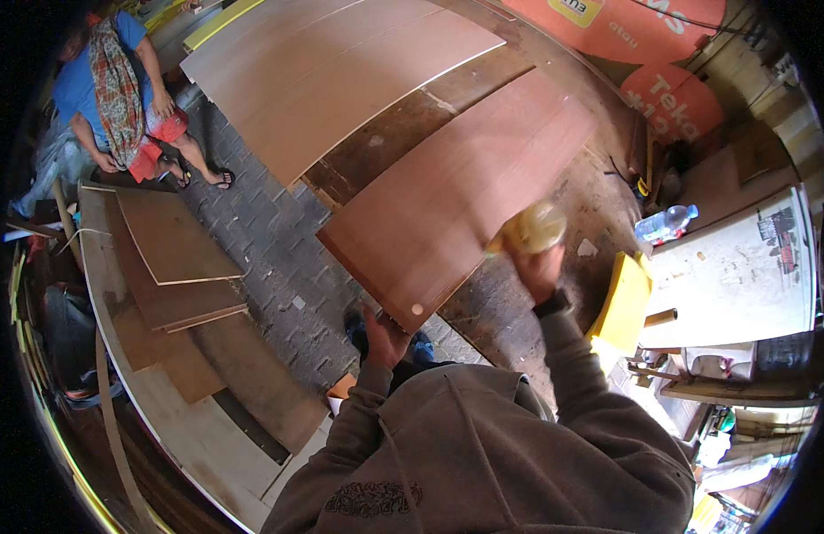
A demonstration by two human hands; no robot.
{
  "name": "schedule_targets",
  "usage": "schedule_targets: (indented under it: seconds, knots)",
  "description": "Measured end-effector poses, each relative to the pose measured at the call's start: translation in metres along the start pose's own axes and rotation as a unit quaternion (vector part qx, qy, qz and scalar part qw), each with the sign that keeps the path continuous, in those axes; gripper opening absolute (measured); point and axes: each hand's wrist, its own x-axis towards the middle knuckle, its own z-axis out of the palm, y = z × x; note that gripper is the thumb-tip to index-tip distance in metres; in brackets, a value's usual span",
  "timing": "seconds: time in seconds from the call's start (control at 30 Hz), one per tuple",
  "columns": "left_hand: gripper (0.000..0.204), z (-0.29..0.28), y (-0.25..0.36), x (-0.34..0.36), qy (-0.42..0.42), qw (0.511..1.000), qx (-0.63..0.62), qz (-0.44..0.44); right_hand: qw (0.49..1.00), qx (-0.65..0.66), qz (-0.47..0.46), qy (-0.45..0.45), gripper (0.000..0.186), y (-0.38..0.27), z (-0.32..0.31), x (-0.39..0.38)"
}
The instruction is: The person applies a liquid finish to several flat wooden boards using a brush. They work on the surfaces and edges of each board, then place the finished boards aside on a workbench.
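A long reddish-brown wooden board (448, 196) lies on the stained worktop (585, 267). My left hand (383, 334) grips the board's near corner from its edge, close to a small pale round spot. My right hand (535, 271) is closed on a yellowish translucent container (537, 227) at the board's right edge; motion blur hides exactly what it is. Beside my right arm lies a bright yellow sheet (617, 307).
Wide board sheets (323, 89) lie behind my board. A person (109, 89) in a blue shirt is at upper left. Stacked offcuts (176, 240) are on the left, over block paving (292, 267). A plastic bottle (664, 224) and a white panel (732, 271) are at right.
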Motion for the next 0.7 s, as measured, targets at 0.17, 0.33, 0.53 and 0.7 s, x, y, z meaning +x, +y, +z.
schedule_targets:
  seconds: [0.17,0.33,0.53,0.7]
  knots:
    - [0.099,0.009,0.0,-0.007,-0.006,1.0,-0.006,0.002,0.993,0.012,-0.087,-0.078,0.032,-0.024,0.011,-0.025]
    - [0.097,0.02,0.0,-0.011,-0.024,1.0,0.004,-0.007,0.979,0.087,-0.027,-0.181,0.055,-0.072,0.047,-0.095]
    - [0.098,0.026,0.001,-0.01,-0.018,1.0,0.017,0.008,0.998,-0.063,0.014,-0.023,0.017,0.016,0.004,0.005]
    - [0.099,0.019,0.002,-0.007,-0.019,1.0,0.0,0.001,0.993,0.069,-0.086,-0.041,0.023,-0.012,0.025,-0.03]
